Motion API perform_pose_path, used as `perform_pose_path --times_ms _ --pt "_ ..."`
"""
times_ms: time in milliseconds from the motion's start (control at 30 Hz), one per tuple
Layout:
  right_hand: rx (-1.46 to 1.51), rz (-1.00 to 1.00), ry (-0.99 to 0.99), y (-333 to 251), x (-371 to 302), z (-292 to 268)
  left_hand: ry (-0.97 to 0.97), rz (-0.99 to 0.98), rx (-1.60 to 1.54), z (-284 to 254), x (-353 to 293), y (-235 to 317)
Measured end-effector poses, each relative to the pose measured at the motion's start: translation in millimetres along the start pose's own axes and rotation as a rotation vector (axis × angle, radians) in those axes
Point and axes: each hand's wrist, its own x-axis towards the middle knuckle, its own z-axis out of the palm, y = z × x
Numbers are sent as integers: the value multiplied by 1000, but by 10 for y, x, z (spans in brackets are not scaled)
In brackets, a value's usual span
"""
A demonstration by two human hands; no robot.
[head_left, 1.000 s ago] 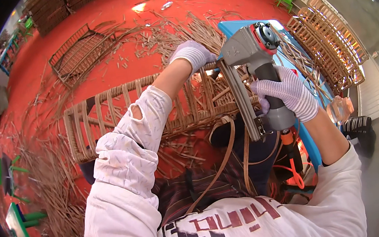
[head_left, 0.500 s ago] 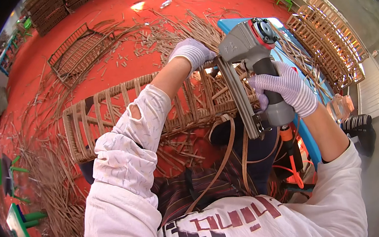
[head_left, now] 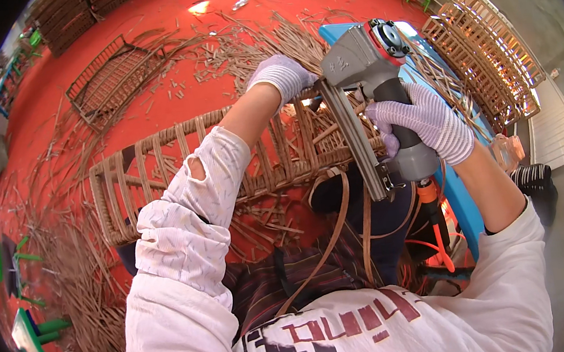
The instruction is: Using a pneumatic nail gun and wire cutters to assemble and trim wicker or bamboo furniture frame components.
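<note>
A long woven rattan frame (head_left: 262, 182) with open slats lies across in front of me. My left hand (head_left: 277, 79), in a white-and-lilac striped glove, is closed on its far edge near the right end. My right hand (head_left: 423, 120), gloved alike, is wrapped around the black grip of a grey air nail gun (head_left: 354, 60). The gun's nose is at the frame's far edge, right beside my left fingertips; exact contact is hidden. Its long magazine slants toward me over the frame's right end. An orange air hose (head_left: 443, 247) hangs from the handle. Loose rattan strips (head_left: 341, 235) trail toward my lap.
A blue table (head_left: 468, 216) with strips on it stands at my right. Stacked rattan frames (head_left: 483, 67) are beyond it. Another frame (head_left: 115, 80) lies on the red floor (head_left: 163, 14), with scattered offcuts (head_left: 266, 44) around. Green stools (head_left: 44, 332) are at the left.
The whole view has shifted slightly. Both hands and the nail gun keep nearly the same places at the frame, and both grips are unchanged.
</note>
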Motion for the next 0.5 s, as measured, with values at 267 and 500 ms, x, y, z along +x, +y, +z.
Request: perform_pose_path --times_ms 267,500 --pt "4 24 19 28 -19 -16 -113 -2 144 -110 -83 106" --pt "-75 13 -16 -14 1 -24 -75 -32 58 -147 -190 127"
